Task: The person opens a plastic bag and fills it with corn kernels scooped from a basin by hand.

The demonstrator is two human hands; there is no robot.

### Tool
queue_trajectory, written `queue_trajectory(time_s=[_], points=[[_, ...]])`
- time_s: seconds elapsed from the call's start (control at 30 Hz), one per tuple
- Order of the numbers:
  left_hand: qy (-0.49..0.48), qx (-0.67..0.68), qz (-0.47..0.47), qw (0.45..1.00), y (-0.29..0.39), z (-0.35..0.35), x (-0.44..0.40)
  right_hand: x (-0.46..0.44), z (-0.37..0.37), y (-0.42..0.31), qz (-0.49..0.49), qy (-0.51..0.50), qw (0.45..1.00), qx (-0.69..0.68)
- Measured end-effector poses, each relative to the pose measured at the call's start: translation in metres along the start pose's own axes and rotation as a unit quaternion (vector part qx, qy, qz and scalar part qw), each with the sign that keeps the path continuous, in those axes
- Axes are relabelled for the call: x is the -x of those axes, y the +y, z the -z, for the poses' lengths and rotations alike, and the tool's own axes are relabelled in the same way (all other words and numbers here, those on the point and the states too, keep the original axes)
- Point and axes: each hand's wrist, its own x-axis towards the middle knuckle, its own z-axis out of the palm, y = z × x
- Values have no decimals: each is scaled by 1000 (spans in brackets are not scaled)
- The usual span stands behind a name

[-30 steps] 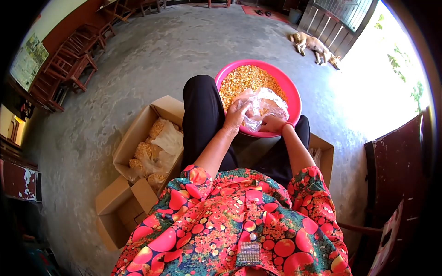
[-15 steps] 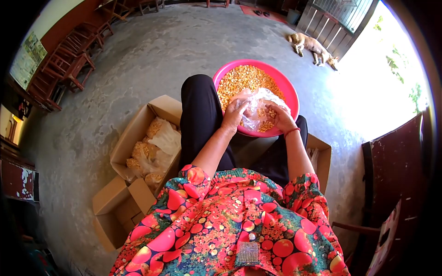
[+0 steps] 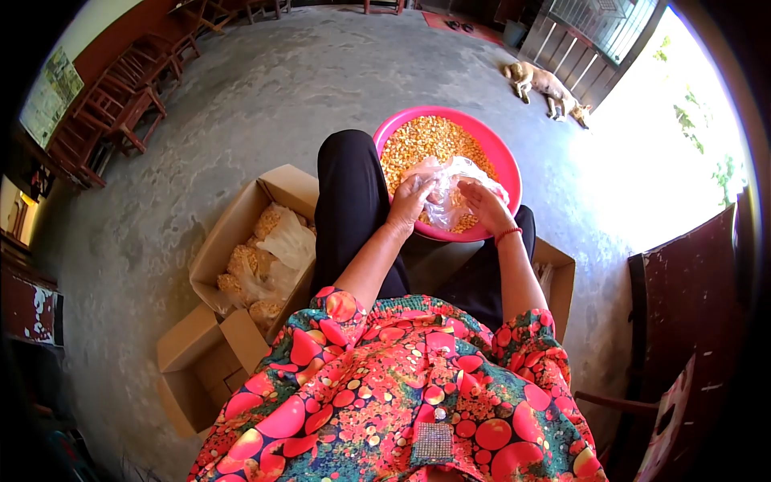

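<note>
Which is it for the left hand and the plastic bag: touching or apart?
Touching. The head view shows the left hand gripping the plastic bag, the crinkled film gathered in its grasp.

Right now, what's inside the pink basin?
Yellow corn kernels in the far part. The left hand holds a plastic bag over the near part, right hand at it. The bottom of the basin and anything beneath bag and hands are covered.

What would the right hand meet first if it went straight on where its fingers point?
Probably the plastic bag ahead of the right hand; depth is unclear, so they may already touch.
</note>
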Motion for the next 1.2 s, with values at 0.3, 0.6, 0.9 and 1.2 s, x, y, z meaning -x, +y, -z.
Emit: queue_trajectory(time_s=[0.3,0.6,0.9,1.2], points=[[3,28,-26,999,4,-4,1,2,-3,-2,56,48,987,140],[-9,9,2,1000,-5,5,-4,-4,-23,5,-132,-21,818,560],[-4,12,-4,1000,-2,0,-1,-26,8,28,-36,-52,577,814],[11,-6,26,1000,3,0,4,-28,-3,18,-76,-142,562,812]])
